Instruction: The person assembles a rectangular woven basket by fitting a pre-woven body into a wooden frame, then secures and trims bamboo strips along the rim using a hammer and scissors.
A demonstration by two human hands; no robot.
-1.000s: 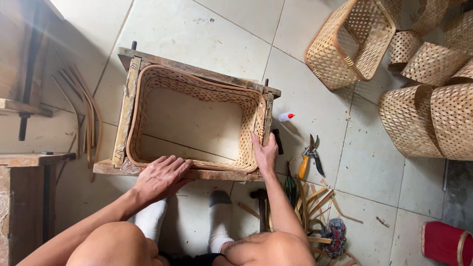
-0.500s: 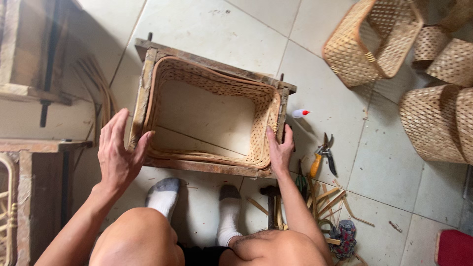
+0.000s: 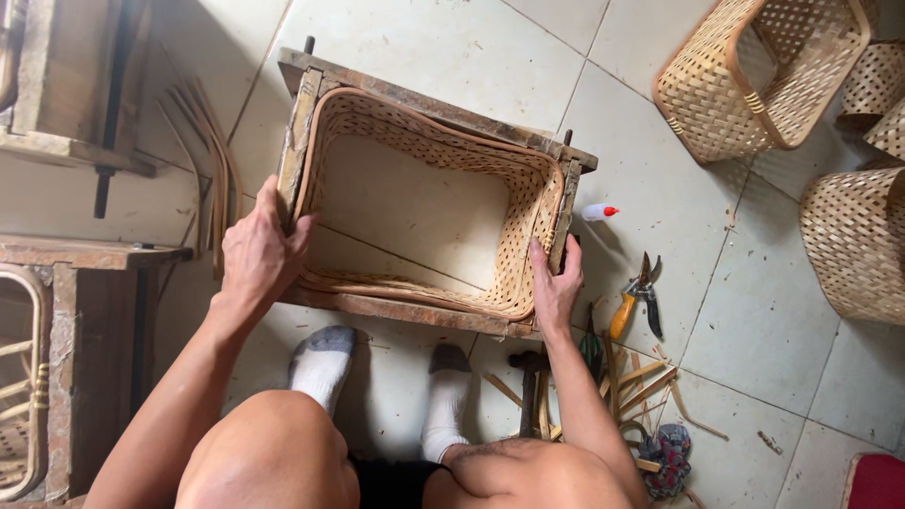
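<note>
— Since a moment ago, what has moved?

— Both hands have shifted along the wooden frame (image 3: 415, 311). One second back the left hand (image 3: 259, 250) lay flat on the near rail; half a second back it was lifted off with fingers spread; now it clasps the left end of the frame, where the woven basket (image 3: 424, 198) sits inside it. Meanwhile the right hand (image 3: 554, 287) has stayed at the right near corner.

— How do the arms sit?

— Each forearm reaches forward from above the bare knees, the left one long and nearly straight, the right one bent closer to the body. Two socked feet (image 3: 377, 372) rest on the tiled floor (image 3: 452, 47) just below the frame.

— And the grip?

— On the left, the grip is closed around the frame's side rail and the basket rim, thumb inside, fingers wrapped outside. On the right, the hand is open, its fingers pressed flat against the basket's woven wall at the corner post, not curled round anything.

— Materials?

— Rough, weathered timber for the frame, with dark bolts at its corners. Pale split-cane weave forms the basket, an open lattice with a smooth rounded rim band. Right of the frame lie orange-handled shears (image 3: 633, 300), a small white glue bottle (image 3: 600, 212) with a red cap, and loose cane offcuts (image 3: 632, 377). Further right stand more woven baskets (image 3: 754, 75).
</note>
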